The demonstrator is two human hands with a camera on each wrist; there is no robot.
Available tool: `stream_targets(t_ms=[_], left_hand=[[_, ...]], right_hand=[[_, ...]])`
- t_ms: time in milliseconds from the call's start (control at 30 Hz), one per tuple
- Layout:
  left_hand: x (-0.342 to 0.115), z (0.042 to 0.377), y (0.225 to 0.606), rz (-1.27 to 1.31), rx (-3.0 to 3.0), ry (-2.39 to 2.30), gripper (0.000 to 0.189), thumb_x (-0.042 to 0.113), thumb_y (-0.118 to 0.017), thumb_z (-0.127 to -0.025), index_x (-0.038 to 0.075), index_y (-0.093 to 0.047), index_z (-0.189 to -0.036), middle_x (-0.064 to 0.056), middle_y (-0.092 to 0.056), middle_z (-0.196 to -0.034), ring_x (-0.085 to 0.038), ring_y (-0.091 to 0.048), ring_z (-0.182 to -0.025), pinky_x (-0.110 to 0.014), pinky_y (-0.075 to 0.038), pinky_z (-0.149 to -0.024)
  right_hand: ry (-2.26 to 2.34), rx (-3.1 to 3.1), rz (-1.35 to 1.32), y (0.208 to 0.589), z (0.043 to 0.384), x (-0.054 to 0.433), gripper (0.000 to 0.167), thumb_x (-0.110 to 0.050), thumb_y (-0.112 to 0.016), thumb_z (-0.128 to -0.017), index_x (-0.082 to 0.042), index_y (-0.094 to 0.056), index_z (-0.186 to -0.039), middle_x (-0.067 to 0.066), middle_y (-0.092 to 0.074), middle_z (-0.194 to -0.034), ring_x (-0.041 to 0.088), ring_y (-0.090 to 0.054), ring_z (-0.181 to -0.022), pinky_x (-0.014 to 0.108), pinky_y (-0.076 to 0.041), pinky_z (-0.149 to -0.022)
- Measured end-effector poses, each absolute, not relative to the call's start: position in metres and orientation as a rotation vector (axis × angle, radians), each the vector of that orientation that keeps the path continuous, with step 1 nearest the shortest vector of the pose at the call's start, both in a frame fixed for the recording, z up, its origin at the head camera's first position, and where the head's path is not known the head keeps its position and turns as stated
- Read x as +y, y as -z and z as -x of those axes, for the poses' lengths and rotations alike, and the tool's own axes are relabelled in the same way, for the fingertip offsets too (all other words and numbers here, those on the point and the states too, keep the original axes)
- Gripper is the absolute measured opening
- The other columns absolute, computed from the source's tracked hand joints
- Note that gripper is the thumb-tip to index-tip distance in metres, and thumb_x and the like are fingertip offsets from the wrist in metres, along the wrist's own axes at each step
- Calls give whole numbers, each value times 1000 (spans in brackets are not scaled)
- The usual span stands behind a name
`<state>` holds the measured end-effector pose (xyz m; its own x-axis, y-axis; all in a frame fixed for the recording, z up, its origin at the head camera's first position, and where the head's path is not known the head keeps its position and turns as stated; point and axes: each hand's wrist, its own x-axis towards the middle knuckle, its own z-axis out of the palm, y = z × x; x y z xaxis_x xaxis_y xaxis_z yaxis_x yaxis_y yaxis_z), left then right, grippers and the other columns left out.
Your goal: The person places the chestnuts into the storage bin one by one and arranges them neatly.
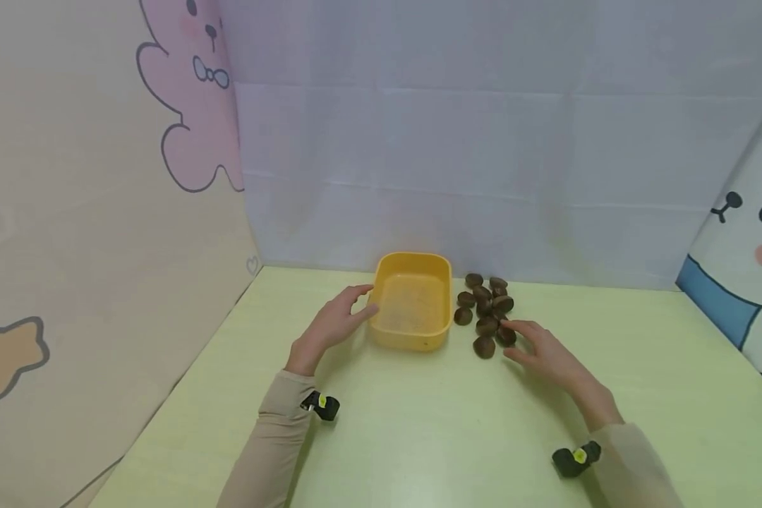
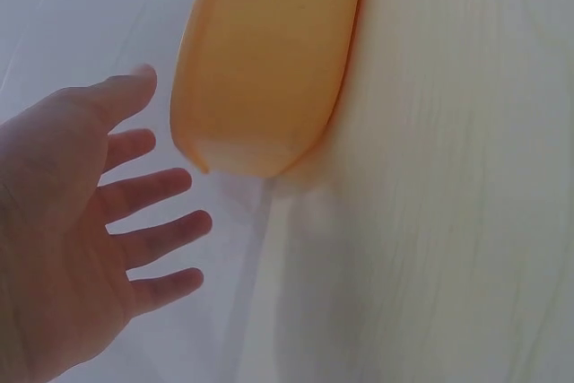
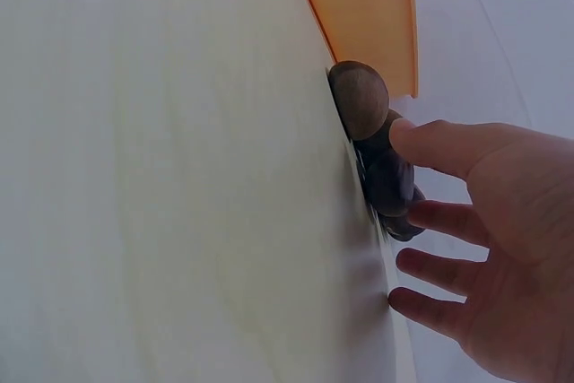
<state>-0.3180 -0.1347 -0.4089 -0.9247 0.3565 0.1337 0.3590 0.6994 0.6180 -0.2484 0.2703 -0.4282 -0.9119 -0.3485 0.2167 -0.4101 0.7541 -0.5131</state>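
A yellow plastic tub with rounded corners stands near the back of the table. Beside its left wall is my left hand, fingers spread and relaxed; in the left wrist view a gap shows between this hand and the tub. Several brown chestnuts lie in a loose cluster to the right of the tub. My right hand reaches to the near right side of the cluster, thumb and fingers apart. From the right wrist, its thumb overlaps a chestnut; whether they touch, I cannot tell.
The pale yellow-green table meets a hanging white cloth just behind the tub and chestnuts. Printed panels with cartoon animals stand at the left and right. Small black cameras are strapped to both wrists.
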Motion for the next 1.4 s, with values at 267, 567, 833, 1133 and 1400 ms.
stream_targets(t_ms=[267, 567, 833, 1133, 1400], left_hand=[[-133, 319, 415, 603, -2940, 1097, 64, 46, -52, -100, 14, -38, -154, -6, -42, -155, -33, -47, -137, -50, -39, -111], [-132, 317, 416, 603, -2972, 1135, 63, 43, -49, -102, 12, -36, -155, -6, -42, -156, -33, -45, -139, -48, -35, -114], [-129, 316, 416, 609, -2974, 1173, 62, 41, -49, -102, 11, -35, -155, -8, -41, -156, -34, -44, -139, -49, -34, -115], [-127, 313, 414, 581, -2988, 1176, 63, 42, -48, -102, 12, -34, -155, -8, -40, -157, -34, -43, -140, -48, -32, -117], [-131, 313, 414, 559, -2985, 1178, 63, 43, -49, -101, 14, -35, -155, -6, -40, -157, -33, -42, -141, -48, -32, -117]], right_hand=[[-806, -2863, -603, 424, 245, 266, 44, -12, -68, -90, 4, -57, -131, 31, -55, -128, 50, -53, -119, 64, -41, -100], [-767, -2910, -521, 425, 243, 268, 25, -5, -70, -86, -2, -67, -111, 16, -64, -107, 33, -62, -98, 50, -50, -85], [-826, -2906, -473, 427, 245, 272, 27, -7, -72, -85, 1, -68, -111, 18, -66, -109, 35, -63, -100, 47, -53, -81], [-828, -2850, -464, 428, 246, 276, 26, -4, -73, -82, 2, -69, -108, 16, -64, -103, 26, -63, -89, 33, -53, -71], [-809, -2830, -451, 426, 249, 278, 26, -6, -74, -82, 1, -71, -107, 20, -64, -106, 35, -64, -94, 45, -55, -78]])
